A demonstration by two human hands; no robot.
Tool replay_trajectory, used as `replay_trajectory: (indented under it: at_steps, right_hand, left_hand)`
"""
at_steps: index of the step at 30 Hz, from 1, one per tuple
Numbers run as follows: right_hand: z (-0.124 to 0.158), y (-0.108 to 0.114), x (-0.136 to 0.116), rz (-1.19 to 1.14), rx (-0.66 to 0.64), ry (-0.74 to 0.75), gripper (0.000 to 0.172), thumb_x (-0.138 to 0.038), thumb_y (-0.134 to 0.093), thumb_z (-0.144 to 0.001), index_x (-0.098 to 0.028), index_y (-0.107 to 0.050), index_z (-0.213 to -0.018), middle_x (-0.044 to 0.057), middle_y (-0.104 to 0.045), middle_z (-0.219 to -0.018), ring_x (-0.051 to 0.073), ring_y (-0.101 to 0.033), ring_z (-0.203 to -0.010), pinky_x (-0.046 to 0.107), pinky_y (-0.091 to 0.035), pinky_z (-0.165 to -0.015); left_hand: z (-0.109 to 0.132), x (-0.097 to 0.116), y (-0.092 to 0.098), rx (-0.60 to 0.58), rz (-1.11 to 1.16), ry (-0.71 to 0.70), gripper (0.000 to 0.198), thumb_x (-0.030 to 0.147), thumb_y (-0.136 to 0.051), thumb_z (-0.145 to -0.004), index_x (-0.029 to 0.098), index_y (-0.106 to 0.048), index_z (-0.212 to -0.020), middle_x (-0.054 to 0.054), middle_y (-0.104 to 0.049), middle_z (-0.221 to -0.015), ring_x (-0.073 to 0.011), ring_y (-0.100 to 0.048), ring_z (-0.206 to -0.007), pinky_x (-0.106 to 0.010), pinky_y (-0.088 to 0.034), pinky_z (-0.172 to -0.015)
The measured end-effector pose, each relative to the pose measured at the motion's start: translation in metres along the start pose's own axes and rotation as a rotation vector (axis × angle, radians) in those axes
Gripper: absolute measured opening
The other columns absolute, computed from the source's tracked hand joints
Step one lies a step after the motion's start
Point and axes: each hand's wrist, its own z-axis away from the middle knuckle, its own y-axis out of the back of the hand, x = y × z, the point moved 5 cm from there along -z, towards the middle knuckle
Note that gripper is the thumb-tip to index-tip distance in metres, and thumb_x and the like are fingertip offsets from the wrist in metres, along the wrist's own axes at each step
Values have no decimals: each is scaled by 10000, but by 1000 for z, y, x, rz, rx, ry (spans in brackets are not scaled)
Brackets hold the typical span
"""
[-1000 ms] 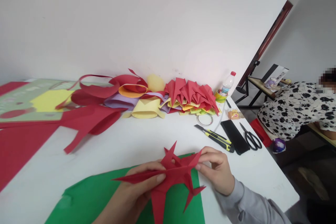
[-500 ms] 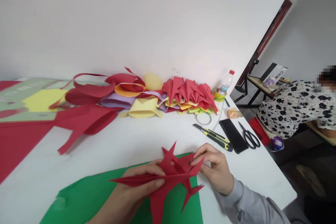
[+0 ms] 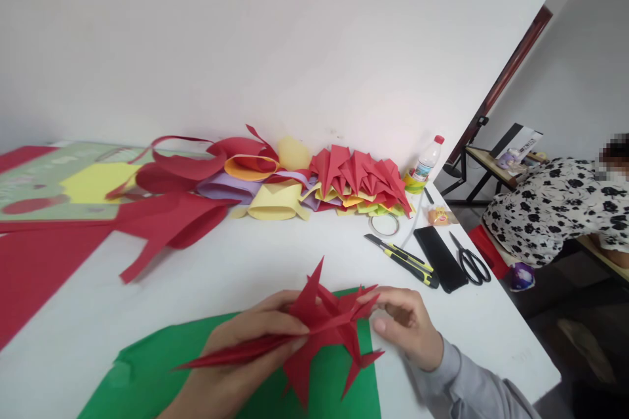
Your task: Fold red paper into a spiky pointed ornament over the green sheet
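Red folded-paper piece (image 3: 322,335) located lower centre of frame, above green sheet (image 3: 157,357). Left hand (image 3: 240,327) pinches it, thumb against fingers; right hand (image 3: 417,330), thumb parted from fingers, at its spikes.

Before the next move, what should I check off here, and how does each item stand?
1. Left hand closed on the red, many-pointed folded-paper piece: ok.
2. Right hand with its thumb on that piece: not ok, thumb apart.
3. Flat green sheet beneath the piece: ok.
4. Slim yellow-and-black utility knife clear of the hands: ok.
5. That knife's blade retracted: cannot tell.
6. Black-handled metal scissors clear of the hands: ok.
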Motion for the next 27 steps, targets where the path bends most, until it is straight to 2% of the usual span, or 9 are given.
replay_trajectory:
  at_steps: [3, 7, 10, 13, 16, 19, 24, 27]
  right_hand:
    - [-1, 0, 8, -104, 40, -61, 245, -400, -740, -788, -210, -761, -940, 65, -753, -871, 199, -685, -795, 311, -536, -768]
    - [-1, 2, 15, -152, 99, -77, 211, -362, -767, -767, -211, -764, -915, 44, -759, -824, 172, -684, -733, 270, -551, -702]
    - [0, 2, 17, -135, 102, -89, 202, -337, -780, -754, -209, -765, -909, 37, -749, -791, 157, -666, -683, 250, -545, -656]
    - [0, 2, 15, -113, 78, -86, 188, -309, -761, -767, -218, -762, -931, 40, -742, -824, 159, -660, -704, 255, -534, -669]
    - [0, 2, 8, -49, 13, -23, 209, -293, -707, -799, -223, -752, -990, 64, -731, -918, 197, -668, -833, 304, -526, -770]
    - [-2, 0, 0, 129, -57, 89, 234, -237, -654, -824, -217, -742, -1040, 93, -707, -991, 224, -655, -929, 350, -509, -850]
    - [-3, 3, -7, 394, 8, 275, 213, -190, -570, -904, -227, -742, -1023, 84, -689, -877, 192, -632, -851, 323, -514, -772]
    - [-5, 8, -6, 371, 9, 244, 132, -258, -644, -876, -223, -768, -907, 95, -663, -950, 188, -623, -858, 317, -518, -761]
  left_hand:
    - [4, 8, -1, -15, -81, -159, 70, 326, -742, -692, 322, -803, -658, -79, -758, -955, -313, -705, -843, -290, -582, -711]
    - [8, 18, -1, -32, -166, -313, 151, 248, -708, -727, 367, -799, -739, -34, -770, -971, -260, -722, -821, -249, -586, -689]
    - [11, 19, -3, -131, -252, -447, 316, 144, -672, -748, 401, -767, -904, 4, -754, -1083, -223, -731, -883, -224, -580, -737]
    - [14, 12, -3, -237, -307, -522, 430, 82, -624, -778, 416, -720, -1032, -2, -727, -1178, -216, -736, -917, -215, -579, -749]
    - [17, 4, 0, -251, -326, -520, 456, 82, -606, -793, 429, -704, -1072, -11, -705, -1231, -227, -734, -935, -231, -582, -758]
    - [19, 1, 1, -224, -338, -499, 408, 116, -618, -796, 430, -730, -1030, -12, -726, -1190, -234, -733, -940, -239, -581, -774]
    - [20, -4, 1, -206, -359, -438, 309, 206, -651, -791, 442, -765, -954, -12, -742, -1159, -233, -741, -904, -218, -582, -746]
    - [19, -10, 4, -158, -352, -372, 243, 259, -673, -775, 436, -781, -902, -15, -752, -1135, -250, -737, -924, -251, -579, -795]
